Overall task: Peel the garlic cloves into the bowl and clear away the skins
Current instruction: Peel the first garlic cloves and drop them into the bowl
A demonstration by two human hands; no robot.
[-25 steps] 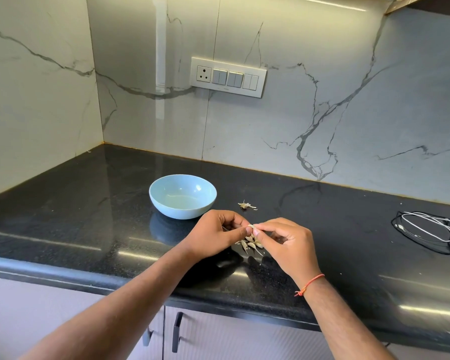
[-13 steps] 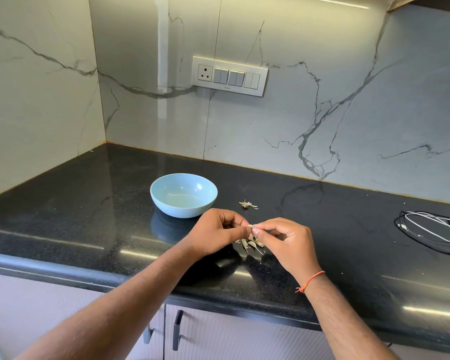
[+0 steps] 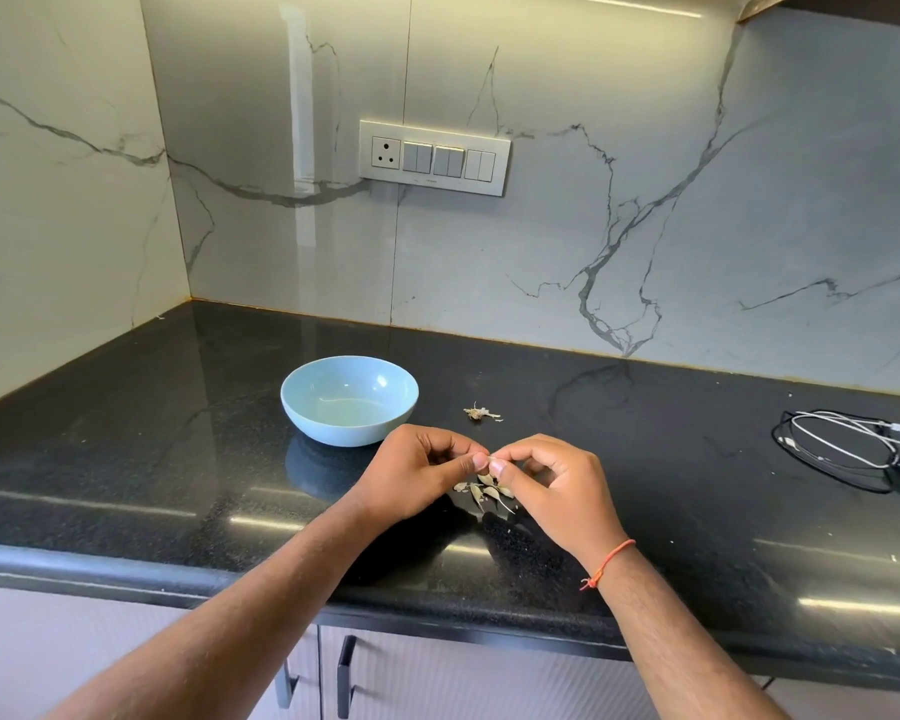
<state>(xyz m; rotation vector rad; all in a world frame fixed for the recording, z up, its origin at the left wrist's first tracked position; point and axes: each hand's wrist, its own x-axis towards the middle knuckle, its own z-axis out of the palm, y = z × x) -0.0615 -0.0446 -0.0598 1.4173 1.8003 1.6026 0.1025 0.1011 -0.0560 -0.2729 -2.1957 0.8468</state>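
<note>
Above the black counter my left hand [image 3: 417, 472] and my right hand [image 3: 552, 485] meet fingertip to fingertip, both pinching a small pale garlic clove [image 3: 491, 461] that is mostly hidden by the fingers. Directly under the fingers lies a small heap of garlic cloves and papery skins [image 3: 484, 491]. A light blue bowl [image 3: 302, 402] stands just behind and left of my left hand; I see nothing in it. A little root scrap with skin [image 3: 481, 414] lies behind the hands, to the right of the bowl.
A coil of white and black cables [image 3: 848, 441] with a black adapter lies at the counter's right side. The rounded counter edge [image 3: 126, 569] runs in front, with cupboard handles [image 3: 345, 678] below. A socket and switch panel [image 3: 435, 157] is on the marble wall.
Both hands stay together on the clove with only slight finger motion. The view has shifted a little.
</note>
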